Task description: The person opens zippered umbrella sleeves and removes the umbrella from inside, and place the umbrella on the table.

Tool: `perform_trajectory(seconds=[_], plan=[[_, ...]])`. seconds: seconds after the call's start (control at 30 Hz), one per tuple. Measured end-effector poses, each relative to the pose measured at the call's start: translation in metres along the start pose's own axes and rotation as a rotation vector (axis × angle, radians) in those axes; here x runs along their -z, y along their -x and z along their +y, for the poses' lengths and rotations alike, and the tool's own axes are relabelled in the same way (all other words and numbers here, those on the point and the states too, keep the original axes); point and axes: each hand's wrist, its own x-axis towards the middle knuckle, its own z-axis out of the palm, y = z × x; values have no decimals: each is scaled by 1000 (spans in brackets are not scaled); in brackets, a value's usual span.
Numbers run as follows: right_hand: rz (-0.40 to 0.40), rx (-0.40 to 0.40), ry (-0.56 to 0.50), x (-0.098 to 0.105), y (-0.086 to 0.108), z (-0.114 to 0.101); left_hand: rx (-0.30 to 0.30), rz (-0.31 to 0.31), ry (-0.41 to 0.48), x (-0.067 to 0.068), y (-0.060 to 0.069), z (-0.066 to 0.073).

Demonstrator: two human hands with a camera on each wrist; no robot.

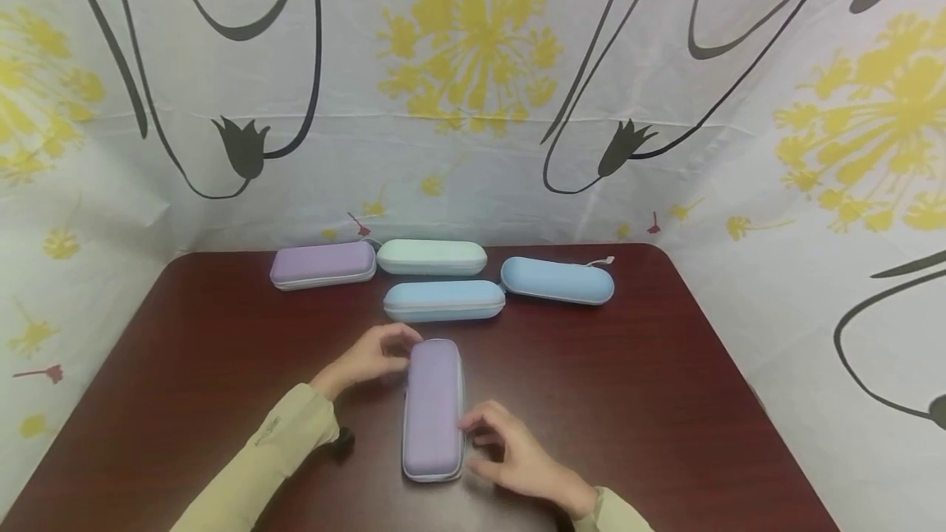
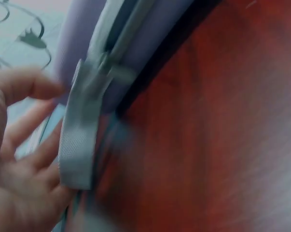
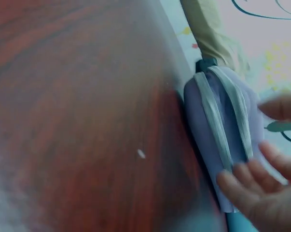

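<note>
Head view: purple case [image 1: 433, 410] lying lengthwise on the table [image 1: 628, 376], looks light, stiff-shelled, probably smooth; long sides seem the best hold. Left hand [image 1: 375, 356], right hand [image 1: 515, 451] flank it, fingers loosely apart.

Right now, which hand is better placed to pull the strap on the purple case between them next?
Probably the left hand: it is close beside the strap. The right hand is across the purple case, on its other long side.

Left hand [image 1: 367, 360] is farther forward; right hand [image 1: 520, 456] is nearer, loosely curved.
</note>
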Motion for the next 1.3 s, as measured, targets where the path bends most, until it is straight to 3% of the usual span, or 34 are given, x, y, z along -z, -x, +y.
perform_trajectory(seconds=[0.1,0.2,0.3,0.5,0.63,0.8,1.0,1.13,1.3], plan=[[84,-105,15,3,-4,4,-49,214,-129,-11,9,5],[129,-208,22,5,-8,14,-59,428,-276,-25,19,17],[133,-279,19,5,-12,29,9,524,-343,-41,26,37],[166,-342,76,4,-21,51,225,486,-187,-75,28,74],[178,-352,117,3,-27,56,286,527,-148,-91,27,82],[185,-369,101,3,-28,58,323,543,-191,-103,27,82],[200,-384,132,0,-31,50,318,560,-293,-110,27,84],[199,-399,127,-2,-34,43,312,558,-336,-110,27,86],[174,-384,74,0,-36,35,361,526,-289,-101,33,91]])
